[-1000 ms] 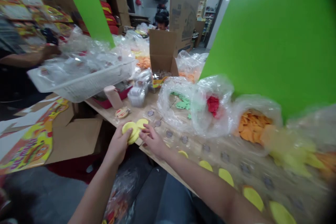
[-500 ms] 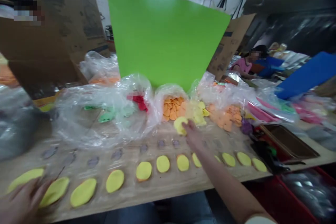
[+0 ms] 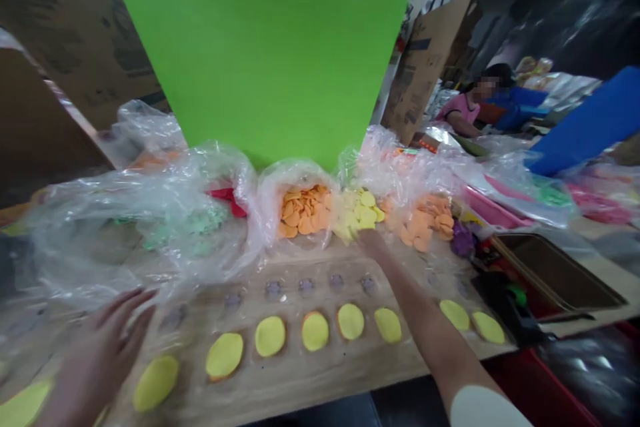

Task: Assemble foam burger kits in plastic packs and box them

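Note:
My right hand (image 3: 371,240) reaches across the table to a clear bag of yellow discs (image 3: 361,211), its fingertips at the edge of the pile; the fingers are smeared and partly hidden. My left hand (image 3: 107,340) hovers at the near left with fingers spread, holding nothing, just above a clear plastic tray (image 3: 300,290) on the wooden table. A row of yellow discs (image 3: 315,331) lies in the tray's near pockets. The far pockets hold small dark pieces.
Open clear bags line the back: green pieces (image 3: 190,223), red pieces (image 3: 227,197), orange discs (image 3: 303,210), more orange discs (image 3: 425,220). A big green board (image 3: 260,53) stands behind. A red bin with a brown tray (image 3: 545,273) stands right. A person in pink (image 3: 465,110) works far right.
My view swung right along the table. My right hand left the near-left discs and reached to the yellow bag. My left hand let go of its discs and now hovers spread.

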The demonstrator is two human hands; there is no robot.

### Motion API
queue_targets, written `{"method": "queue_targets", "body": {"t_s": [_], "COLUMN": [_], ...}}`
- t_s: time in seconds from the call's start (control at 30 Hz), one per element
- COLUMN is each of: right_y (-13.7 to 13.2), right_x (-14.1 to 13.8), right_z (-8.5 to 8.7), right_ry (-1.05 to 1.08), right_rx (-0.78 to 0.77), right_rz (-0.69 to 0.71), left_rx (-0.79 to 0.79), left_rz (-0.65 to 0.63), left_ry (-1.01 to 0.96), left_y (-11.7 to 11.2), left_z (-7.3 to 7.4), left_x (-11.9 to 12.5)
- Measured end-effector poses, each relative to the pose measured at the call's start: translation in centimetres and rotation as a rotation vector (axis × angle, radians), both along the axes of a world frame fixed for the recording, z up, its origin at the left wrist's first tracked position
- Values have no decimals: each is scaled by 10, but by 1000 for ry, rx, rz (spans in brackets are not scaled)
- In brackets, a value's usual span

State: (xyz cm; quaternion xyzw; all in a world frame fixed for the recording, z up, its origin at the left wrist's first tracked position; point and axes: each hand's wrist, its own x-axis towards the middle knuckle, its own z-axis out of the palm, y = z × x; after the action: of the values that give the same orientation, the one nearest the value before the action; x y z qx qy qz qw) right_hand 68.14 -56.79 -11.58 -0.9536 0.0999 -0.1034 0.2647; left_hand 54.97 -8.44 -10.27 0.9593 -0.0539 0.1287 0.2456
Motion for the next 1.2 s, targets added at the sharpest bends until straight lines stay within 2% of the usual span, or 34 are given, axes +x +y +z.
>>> {"method": "queue_targets", "body": {"t_s": [0.03,0.07,0.17,0.23,0.27,0.33,0.4,0.43,0.5,0.6,0.67,0.73,0.8,0.87,0.97,1.07,1.13,1.2], "right_y": [-3,-6,-5,13,29,71,123,149,201,266,295,311,314,309,303,309,315,318], "right_x": [-5,-9,-19,-25,-28,-36,-38,-36,-22,18,50,79,102,118,128,131,133,137], "right_z": [1,3,18,31,38,49,56,56,53,42,33,24,15,8,3,3,5,6], "right_ry": [-21,-78,-419,-579,-590,-515,-363,-293,-207,-178,-168,-128,-74,-43,-40,-130,-165,-126], "right_rx": [-7,-18,-37,1,30,74,59,45,27,-18,-100,-181,-223,-228,-195,-64,72,265], "right_rz": [24,31,18,123,229,498,807,903,1025,1131,1128,1023,872,780,710,635,566,498], "left_rx": [-2,6,118,164,175,193,206,210,218,207,158,95,44,-8,-66,-76,-56,-24], "left_rz": [31,-2,-101,-71,-45,8,73,108,168,300,432,527,543,535,491,382,269,150], "left_ry": [-92,-118,-31,17,13,-14,-67,-101,-170,-221,-178,-102,-52,-39,-126,-285,-326,-283], "left_y": [-15,-31,-77,-97,-101,-100,-88,-80,-65,-47,-36,-25,-13,-4,-8,-27,-39,-44], "left_z": [-2,-2,1,4,6,13,24,31,46,60,61,58,59,69,103,139,151,150], "left_x": [9,18,58,94,113,151,184,198,221,247,261,274,284,291,293,283,272,263]}}
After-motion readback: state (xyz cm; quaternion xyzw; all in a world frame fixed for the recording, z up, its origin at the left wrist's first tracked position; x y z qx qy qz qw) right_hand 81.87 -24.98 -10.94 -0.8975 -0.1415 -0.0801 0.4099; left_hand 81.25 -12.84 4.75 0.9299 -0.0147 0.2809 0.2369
